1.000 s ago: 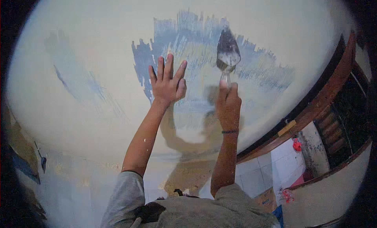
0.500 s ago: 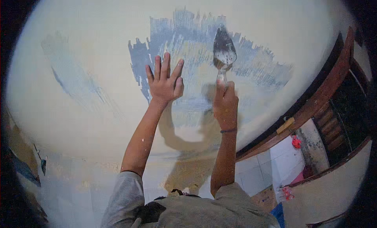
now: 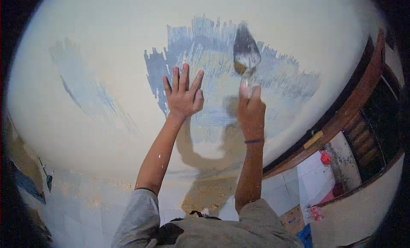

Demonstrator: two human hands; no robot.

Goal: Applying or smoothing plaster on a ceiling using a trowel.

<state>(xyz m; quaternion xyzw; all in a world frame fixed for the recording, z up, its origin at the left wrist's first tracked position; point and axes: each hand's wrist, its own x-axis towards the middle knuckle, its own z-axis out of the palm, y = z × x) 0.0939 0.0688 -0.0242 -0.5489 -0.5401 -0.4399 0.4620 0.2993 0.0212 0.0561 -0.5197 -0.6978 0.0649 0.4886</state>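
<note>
A pointed trowel [image 3: 247, 47] with a stained metal blade is in my right hand [image 3: 251, 113], the fingers closed round its handle. Its blade lies over the upper part of a scraped blue-grey patch [image 3: 156, 64] on the pale cream wall [image 3: 106, 30], with the tip at the ragged upper edge. To the left of the trowel, my left hand [image 3: 185, 96] rests on that patch, fingers spread and holding nothing. Pale flecks dot my left forearm.
A smaller scraped streak [image 3: 81, 77] marks the wall at left. Crumbs [image 3: 92, 196] lie along the wall's foot on the tiled floor [image 3: 277, 190]. A brown wooden frame [image 3: 341, 107] curves at right, near a red item [image 3: 325, 157] and a cardboard piece [image 3: 292, 218].
The trowel and my right hand have moved slightly up the wall. My left hand keeps its place on the patch. The whole view has shifted a little.
</note>
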